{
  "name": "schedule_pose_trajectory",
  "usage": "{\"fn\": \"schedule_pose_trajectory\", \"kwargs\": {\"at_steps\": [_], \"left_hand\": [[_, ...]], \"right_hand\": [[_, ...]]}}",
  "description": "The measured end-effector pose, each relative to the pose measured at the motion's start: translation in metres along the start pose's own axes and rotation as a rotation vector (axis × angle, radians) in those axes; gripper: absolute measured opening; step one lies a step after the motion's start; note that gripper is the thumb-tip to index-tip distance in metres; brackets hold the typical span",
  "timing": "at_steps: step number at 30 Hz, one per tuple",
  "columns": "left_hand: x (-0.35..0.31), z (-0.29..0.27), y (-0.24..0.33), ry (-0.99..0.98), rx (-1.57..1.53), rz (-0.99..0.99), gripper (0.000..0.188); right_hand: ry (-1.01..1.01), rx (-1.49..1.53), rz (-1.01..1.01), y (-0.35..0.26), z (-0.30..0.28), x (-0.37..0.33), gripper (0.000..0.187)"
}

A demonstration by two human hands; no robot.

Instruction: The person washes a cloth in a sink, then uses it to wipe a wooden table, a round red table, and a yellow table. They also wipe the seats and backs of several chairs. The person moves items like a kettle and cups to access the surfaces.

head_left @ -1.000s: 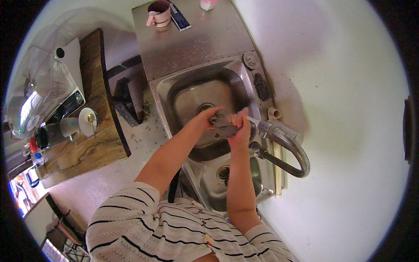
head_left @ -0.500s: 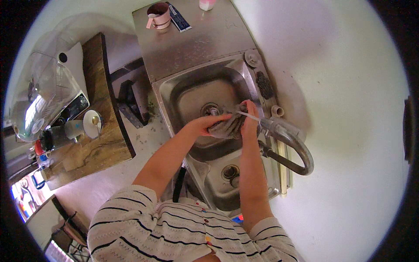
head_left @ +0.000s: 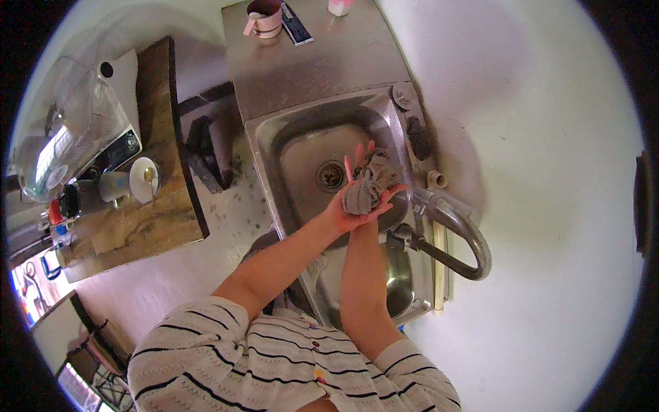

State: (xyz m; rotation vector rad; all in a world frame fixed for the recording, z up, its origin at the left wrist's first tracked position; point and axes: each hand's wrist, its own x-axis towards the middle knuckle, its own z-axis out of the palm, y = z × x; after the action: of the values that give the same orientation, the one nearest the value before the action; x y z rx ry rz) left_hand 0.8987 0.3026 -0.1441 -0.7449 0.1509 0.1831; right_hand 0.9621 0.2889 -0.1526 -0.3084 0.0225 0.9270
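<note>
A bunched, wet-looking grey cloth (head_left: 364, 196) is held between my two hands above the large sink basin (head_left: 285, 154). My left hand (head_left: 347, 213) cups the cloth from the near left side, its fingertips reaching under the spout's end. Behind the cloth my right hand (head_left: 358, 156) is mostly hidden; its stretched fingers point away from me and press against the cloth. The right forearm passes beneath my left wrist. Just right of the hands is the curved metal faucet (head_left: 473, 240). Whether water is running now is hard to make out.
A smaller basin (head_left: 401, 302) adjoins on the near side. A dark scrubber (head_left: 417, 137) and a round drain stopper (head_left: 403, 95) lie along the wall edge. A pink mug (head_left: 266, 24) and a dark tube (head_left: 296, 24) sit on the far drainboard. Left stands a wooden counter (head_left: 165, 223) with a white bowl (head_left: 143, 168).
My left hand has moved right and come over the right wrist. The right hand has shifted left behind the cloth, its fingers now stretched. The clear water stream seen earlier is no longer distinct.
</note>
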Motion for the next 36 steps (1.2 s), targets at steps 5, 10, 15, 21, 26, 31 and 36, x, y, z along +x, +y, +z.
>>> {"fn": "schedule_pose_trajectory", "kwargs": {"at_steps": [5,10,15,21,26,31,36], "left_hand": [[-0.017,0.012,-0.005,-0.086,0.072,-0.089,0.044],[-0.025,0.004,0.021,0.196,0.776,-0.181,0.041],[-0.013,0.025,0.013,0.427,1.499,0.039,0.040],[0.019,-0.101,0.081,0.520,2.401,0.398,0.044],[0.002,-0.068,0.033,0.859,2.473,0.349,0.047],[-0.028,-0.035,0.046,0.551,1.935,0.089,0.043],[-0.034,0.000,0.015,-0.021,0.264,-0.199,0.048]], "right_hand": [[-0.307,0.063,0.335,-0.046,-0.049,0.016,0.046],[0.178,-0.812,0.563,-0.061,0.022,0.030,0.024],[0.222,-1.430,0.398,-0.048,0.009,0.042,0.029],[0.094,-2.331,0.345,-0.001,-0.026,0.034,0.051],[0.399,-2.258,0.423,-0.018,-0.075,0.024,0.053],[0.274,-1.027,0.745,-0.041,-0.022,0.016,0.062],[-0.173,-0.169,0.508,-0.019,0.017,-0.006,0.059]]}}
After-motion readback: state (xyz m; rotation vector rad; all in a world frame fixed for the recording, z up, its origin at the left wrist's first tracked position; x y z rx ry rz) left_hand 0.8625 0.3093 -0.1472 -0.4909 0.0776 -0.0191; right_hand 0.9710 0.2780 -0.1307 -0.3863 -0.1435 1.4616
